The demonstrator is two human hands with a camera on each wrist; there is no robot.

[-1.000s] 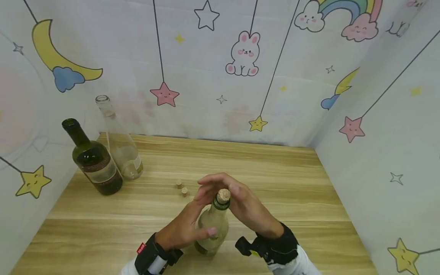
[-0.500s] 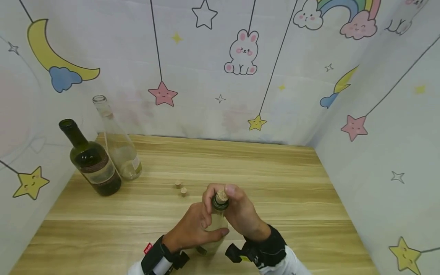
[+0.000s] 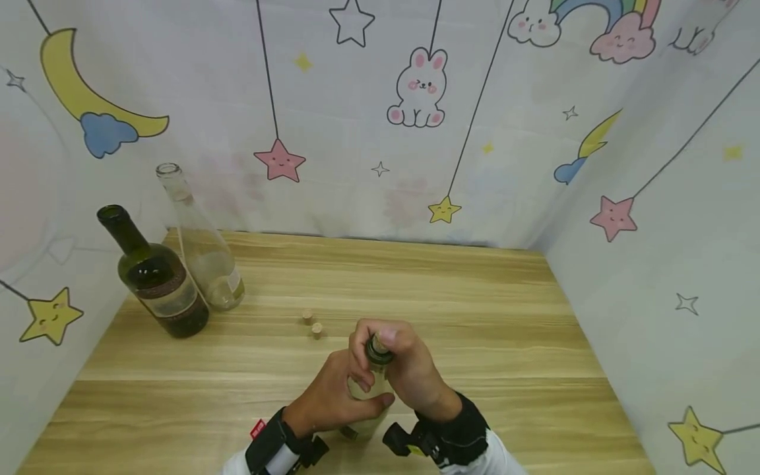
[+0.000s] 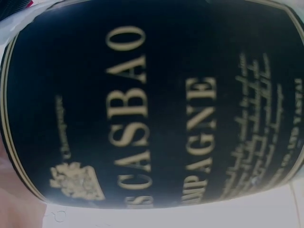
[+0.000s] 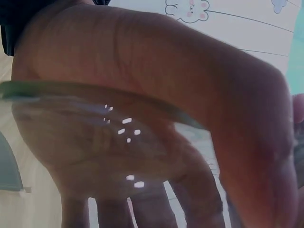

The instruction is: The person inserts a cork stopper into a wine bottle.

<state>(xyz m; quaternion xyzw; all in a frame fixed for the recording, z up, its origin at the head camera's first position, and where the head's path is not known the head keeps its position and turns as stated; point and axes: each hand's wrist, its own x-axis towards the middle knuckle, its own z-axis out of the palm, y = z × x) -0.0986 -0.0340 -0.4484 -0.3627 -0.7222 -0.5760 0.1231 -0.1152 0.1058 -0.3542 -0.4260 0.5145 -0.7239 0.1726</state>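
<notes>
A pale green glass bottle [image 3: 359, 392] stands in front of me. In the left wrist view its dark label [image 4: 156, 99] with gold lettering fills the picture. My left hand [image 3: 332, 397] grips the bottle's body, thumb across the near side. Through the clear glass [image 5: 104, 137] in the right wrist view, the fingers show on the far side. A cork [image 3: 380, 344] sits in the bottle's mouth, partly covered by my right thumb. My right hand [image 3: 411, 366] curls its fingers round the neck while the thumb presses on the cork.
Two loose corks [image 3: 317, 330] lie on the wooden table [image 3: 451, 303] beyond the hands. At the back left stand a dark green bottle [image 3: 160, 277] and a clear bottle [image 3: 210, 264]. A printed cloth [image 3: 356, 86] walls the table's back and sides.
My left hand has slid up and closed round the bottle. My right hand has gone from loose around the neck to curled on it, thumb now over the cork, which shows less.
</notes>
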